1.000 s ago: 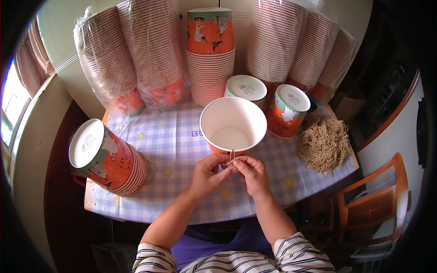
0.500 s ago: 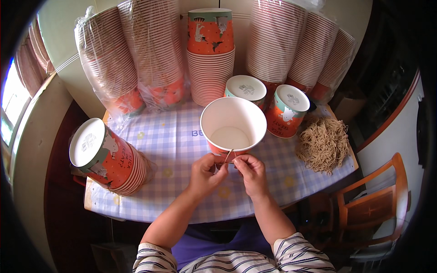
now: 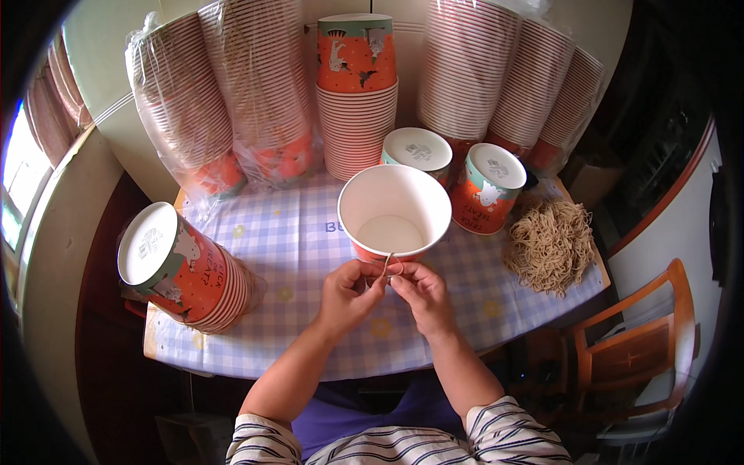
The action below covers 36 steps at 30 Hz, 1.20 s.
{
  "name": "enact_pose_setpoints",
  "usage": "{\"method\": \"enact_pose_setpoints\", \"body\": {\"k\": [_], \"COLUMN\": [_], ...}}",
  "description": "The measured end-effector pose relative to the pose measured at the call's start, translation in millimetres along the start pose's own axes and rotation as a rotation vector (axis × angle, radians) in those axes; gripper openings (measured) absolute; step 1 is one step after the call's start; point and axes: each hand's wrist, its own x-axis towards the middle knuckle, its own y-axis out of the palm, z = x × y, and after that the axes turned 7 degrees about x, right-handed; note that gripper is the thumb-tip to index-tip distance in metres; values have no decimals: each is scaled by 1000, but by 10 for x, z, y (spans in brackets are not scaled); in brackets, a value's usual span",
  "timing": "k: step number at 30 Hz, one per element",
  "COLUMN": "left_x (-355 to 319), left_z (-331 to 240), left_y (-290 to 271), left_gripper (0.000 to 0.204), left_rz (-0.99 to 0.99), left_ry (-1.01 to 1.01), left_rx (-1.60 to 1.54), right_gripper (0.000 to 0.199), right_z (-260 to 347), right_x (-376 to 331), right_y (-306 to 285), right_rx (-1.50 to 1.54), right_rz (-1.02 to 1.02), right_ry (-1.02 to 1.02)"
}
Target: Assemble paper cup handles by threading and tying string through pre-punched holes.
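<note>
Left hand (image 3: pixel 350 293): thumb and forefinger nearly together, pinching a cord (image 3: pixel 387 267); other fingers curled. Right hand (image 3: pixel 424 298): same pinch on the cord, just beside the left. Cord thin, tan, bent in a small loop up between the fingertips, against the near rim of a bucket (image 3: pixel 394 205). Can't tell if it passes through the wall.

Bucket: upright on the table (image 3: pixel 263 333), right behind the hands, round open mouth, white inside, pale rolled rim, orange strip of outer wall showing. Its outer print mostly hidden.

Checked cloth (image 3: pixel 291 236), blue and white, yellow flowers, covers the table; dark lettering on it partly hidden by the bucket.

Right of the bucket, a cord pile (image 3: pixel 552 248), tan, tangled. Behind: two upside-down buckets (image 3: pixel 488 190), white bases with grey printed marks; the nearer has a green band, white figure and dark inverted lettering on orange.

Left, near the table edge: upside-down stack (image 3: pixel 190 271), same orange-green design, lettering on the side, grey mark on the base.

Back: tall stack (image 3: pixel 356 108), animal figures on the top one, flanked by plastic-wrapped stacks (image 3: pixel 260 85) on both sides. Wooden chair (image 3: pixel 632 356) at right, beyond the table.
</note>
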Motion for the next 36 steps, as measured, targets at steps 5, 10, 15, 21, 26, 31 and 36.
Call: {"method": "enact_pose_setpoints", "body": {"k": [5,10,15,21,26,31,36], "left_x": [-24,-5,18,24,21,8,45], "left_z": [-21,-44,-54,-19,-30,-92,-52], "left_y": [-36,-88,-114,10,-27,-85,-124], "left_gripper": [8,18,23,18,9,7,10], "left_rz": [51,150,194,151,78,120,154], "left_ry": [43,-169,-171,3,56,-87,-151], "left_rx": [131,-174,-206,-59,29,111,-151], "right_gripper": [12,13,13,15,15,16,17], "right_z": [-55,-56,-49,-74,-70,-55,-46], "right_x": [12,7,-6,10,1,-14,-1], "right_y": [-10,-18,-16,-38,-36,-6,-9], "right_rx": [-160,-148,-147,-142,-114,-198,-200], "right_rz": [-21,-76,-80,-47,-51,-99,-107], "right_ry": [-125,-114,-118,-107,-62,-110,-146]}}
